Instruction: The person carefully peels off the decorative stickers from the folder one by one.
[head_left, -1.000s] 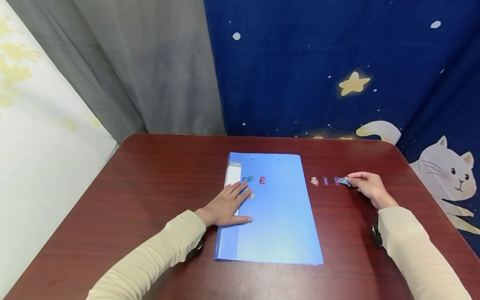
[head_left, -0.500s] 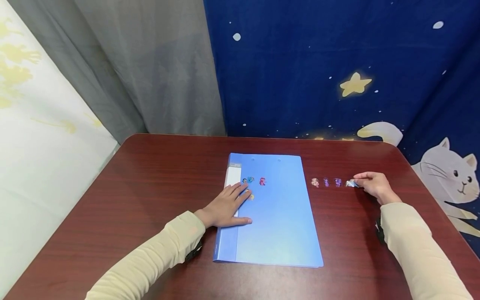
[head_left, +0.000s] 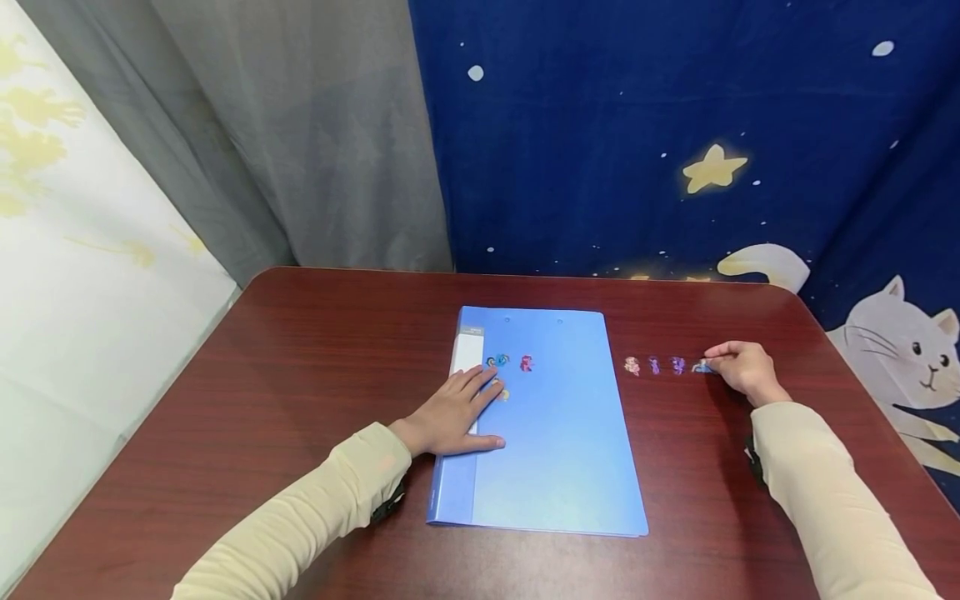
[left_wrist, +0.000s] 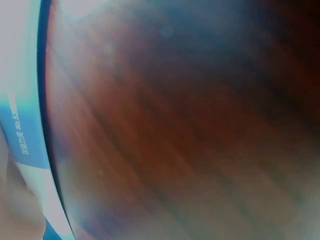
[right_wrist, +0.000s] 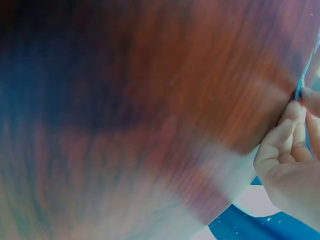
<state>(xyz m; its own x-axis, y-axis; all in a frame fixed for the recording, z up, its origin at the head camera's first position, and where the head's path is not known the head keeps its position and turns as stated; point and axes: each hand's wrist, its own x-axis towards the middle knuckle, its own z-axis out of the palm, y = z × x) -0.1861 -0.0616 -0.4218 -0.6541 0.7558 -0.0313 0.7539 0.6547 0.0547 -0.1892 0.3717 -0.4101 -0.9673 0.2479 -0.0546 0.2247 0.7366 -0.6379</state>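
My left hand (head_left: 450,412) lies flat with spread fingers on the left side of a blue folder (head_left: 558,450). Near its fingertips are a blue pony-like sticker (head_left: 498,361), a pink one (head_left: 527,363) and a yellow one (head_left: 502,395), the last partly covered by a finger. To the right of the folder, my right hand (head_left: 746,371) pinches a thin light-blue sticker (head_left: 701,366) between thumb and finger, at the right end of a row. In the right wrist view its thin edge (right_wrist: 299,90) shows at the fingertips.
Left of the held piece, a pale pink sticker (head_left: 632,367), a small purple one (head_left: 654,366) and another purple one (head_left: 678,366) lie in line on the dark red wooden table (head_left: 337,350). Curtains (head_left: 600,125) hang behind the table's far edge.
My right hand has moved slightly right with the light-blue sticker, which first overlapped the nearest purple one and is now beside it. My left hand has stayed in place on the folder.
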